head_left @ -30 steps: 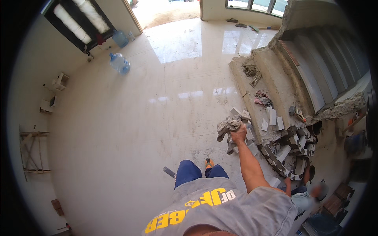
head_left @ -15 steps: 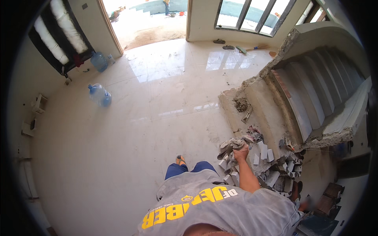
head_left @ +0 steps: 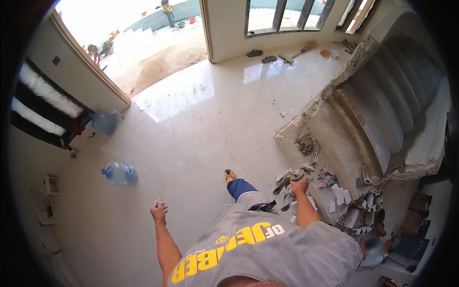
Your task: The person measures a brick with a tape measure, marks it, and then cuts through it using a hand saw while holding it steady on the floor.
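A crumpled grey rag (head_left: 286, 181) hangs from my right hand (head_left: 300, 185), whose fingers are wrapped round it. It is held in the air near the rough lower steps of the concrete staircase (head_left: 330, 131). My left hand (head_left: 159, 212) is out over the floor at my left side, fingers curled in and nothing visible in them. A second crumpled cloth (head_left: 327, 178), greyish with pink-red, lies on the step beside white tile pieces (head_left: 340, 195). A small heap of wet mortar (head_left: 305, 143) and a trowel-like tool (head_left: 316, 153) rest on the lowest step.
Ahead on the left, a large blue water bottle (head_left: 119, 173) lies on the tiled floor (head_left: 191, 153); another bottle (head_left: 103, 122) stands by the wall. Sandals (head_left: 269, 59) and a broom (head_left: 301, 51) lie under the window. Two people (head_left: 168, 13) are outside the doorway. Someone else (head_left: 375, 251) is beside the rubble.
My right hand has lifted the grey rag off the tile pile. My left hand has come into view, and one foot has stepped forward. The view has turned rightward.
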{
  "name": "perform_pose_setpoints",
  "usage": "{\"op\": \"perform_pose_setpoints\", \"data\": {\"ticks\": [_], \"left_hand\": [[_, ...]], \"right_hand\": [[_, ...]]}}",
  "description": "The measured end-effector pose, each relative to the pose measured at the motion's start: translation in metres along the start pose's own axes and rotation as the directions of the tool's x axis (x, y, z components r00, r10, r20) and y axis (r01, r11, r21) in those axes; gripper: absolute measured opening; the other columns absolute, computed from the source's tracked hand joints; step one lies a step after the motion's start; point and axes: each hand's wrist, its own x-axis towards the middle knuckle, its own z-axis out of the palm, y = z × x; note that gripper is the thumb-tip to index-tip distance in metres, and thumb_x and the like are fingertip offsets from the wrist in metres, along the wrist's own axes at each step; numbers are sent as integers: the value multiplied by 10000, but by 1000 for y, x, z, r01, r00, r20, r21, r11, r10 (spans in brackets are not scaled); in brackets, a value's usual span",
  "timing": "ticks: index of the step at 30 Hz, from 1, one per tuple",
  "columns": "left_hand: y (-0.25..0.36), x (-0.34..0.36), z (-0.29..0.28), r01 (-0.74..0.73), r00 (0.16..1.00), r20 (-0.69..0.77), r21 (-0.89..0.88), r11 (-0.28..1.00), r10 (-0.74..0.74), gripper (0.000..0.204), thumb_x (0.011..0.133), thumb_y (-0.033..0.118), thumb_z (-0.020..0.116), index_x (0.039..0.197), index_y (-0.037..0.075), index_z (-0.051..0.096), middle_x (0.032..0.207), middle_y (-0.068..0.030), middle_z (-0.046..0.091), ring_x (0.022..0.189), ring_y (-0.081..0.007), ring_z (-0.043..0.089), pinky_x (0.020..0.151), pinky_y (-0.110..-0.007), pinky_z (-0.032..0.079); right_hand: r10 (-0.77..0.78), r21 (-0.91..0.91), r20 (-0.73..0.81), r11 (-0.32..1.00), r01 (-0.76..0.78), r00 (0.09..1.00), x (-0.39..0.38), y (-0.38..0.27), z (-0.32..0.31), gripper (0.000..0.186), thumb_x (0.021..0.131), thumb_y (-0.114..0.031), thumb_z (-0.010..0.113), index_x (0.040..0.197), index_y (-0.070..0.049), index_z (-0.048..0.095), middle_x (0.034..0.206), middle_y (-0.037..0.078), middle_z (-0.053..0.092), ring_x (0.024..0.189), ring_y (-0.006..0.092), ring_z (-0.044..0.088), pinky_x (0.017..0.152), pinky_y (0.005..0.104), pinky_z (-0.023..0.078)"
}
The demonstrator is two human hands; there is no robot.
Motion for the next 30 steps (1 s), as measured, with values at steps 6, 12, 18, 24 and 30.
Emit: {"op": "perform_pose_setpoints", "data": {"ticks": [6,12,18,24,30], "left_hand": [[-48,6,42,660,750,40,-118,742,-661,450,1079,284,598,1411,-19,627,1209,-213,718,1068,-391,745,878,-532,642],[7,73,129,819,553,200,50,572,-809,457,1078,273,598,1437,-9,608,1251,-216,708,1098,-395,740,892,-536,639],[108,263,118,778,581,227,126,615,-782,466,1076,261,598,1463,2,589,1292,-219,698,1128,-398,735,905,-541,635],[295,565,50,495,868,23,-6,869,-495,479,1075,257,595,1474,-6,572,1314,-226,690,1130,-399,729,911,-535,631],[564,772,111,-110,993,23,-207,972,117,478,1088,289,603,1441,-31,638,1195,-190,733,1008,-294,754,857,-405,630]], "right_hand": [[39,-12,34,999,-38,999,114,-162,98,489,709,-220,927,1125,-74,713,1123,201,701,1123,437,669,993,519,558],[-34,62,96,998,28,995,204,-309,200,508,693,-182,933,1126,-71,692,1150,206,673,1135,434,658,1021,521,554],[-71,60,-62,995,75,996,290,-452,294,462,697,-211,923,1067,-59,691,1072,215,707,1072,451,676,957,533,555],[-77,114,-95,990,87,993,357,-594,360,461,681,-165,933,1068,-56,708,1066,197,724,1030,439,703,929,524,568],[-138,131,-56,981,145,989,429,-696,438,445,679,-166,934,1041,-46,704,1039,197,724,1002,444,713,914,521,581]]}}
